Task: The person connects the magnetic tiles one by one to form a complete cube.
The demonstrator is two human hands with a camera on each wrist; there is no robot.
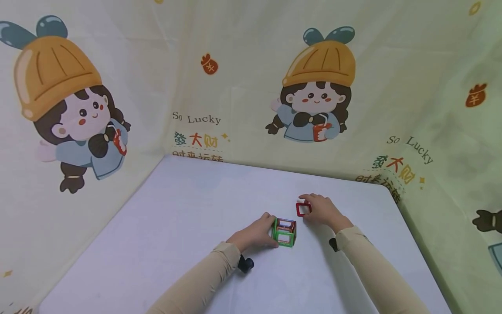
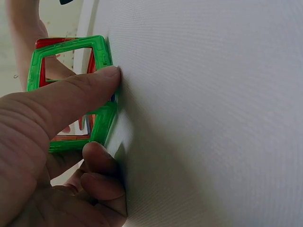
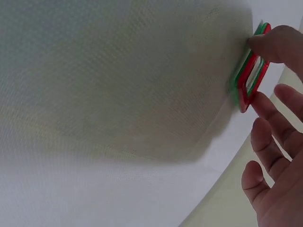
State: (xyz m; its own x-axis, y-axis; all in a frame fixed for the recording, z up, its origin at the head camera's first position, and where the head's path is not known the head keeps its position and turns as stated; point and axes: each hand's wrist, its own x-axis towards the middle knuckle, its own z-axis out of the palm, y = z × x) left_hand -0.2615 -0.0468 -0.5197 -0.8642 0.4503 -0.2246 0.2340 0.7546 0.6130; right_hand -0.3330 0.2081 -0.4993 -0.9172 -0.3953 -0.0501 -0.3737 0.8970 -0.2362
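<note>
My left hand (image 1: 256, 232) grips the left side of a small box built of magnetic tiles (image 1: 285, 239), set on the white table. Green and red frames show in it, with a little blue inside. In the left wrist view the thumb lies across a green square frame (image 2: 102, 49) and the other fingers curl below it. Farther back and to the right, my right hand (image 1: 322, 210) pinches a red square magnetic tile (image 1: 297, 210) between thumb and a finger. The right wrist view shows a green edge (image 3: 235, 81) along this red tile, while the remaining fingers are spread.
The white table (image 1: 188, 196) ends at a back edge and a right edge beyond my right hand. Cream cloth (image 1: 243, 109) printed with cartoon figures hangs behind and at both sides. A black wrist device (image 1: 245, 264) sits under the left cuff.
</note>
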